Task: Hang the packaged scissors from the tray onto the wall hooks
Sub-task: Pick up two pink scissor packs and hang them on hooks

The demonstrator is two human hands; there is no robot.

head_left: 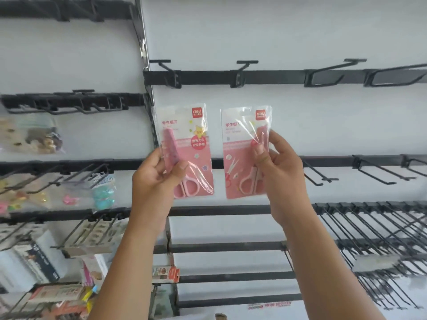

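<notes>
The left hand (157, 174) holds one pink pack of scissors (187, 151) upright in front of the white wall (300, 121), its fingers pinching the pack's left edge about halfway down, thumb on the front over the clear wrap and the other fingers behind. The right hand (280, 172) holds a second pack (242, 155) the same way just to the right, the two packs apart, its fingers pinching that pack's right edge with the thumb pressed on the front near the blades. Both packs hang below an empty black hook rail (265, 77), neither touching a hook.
</notes>
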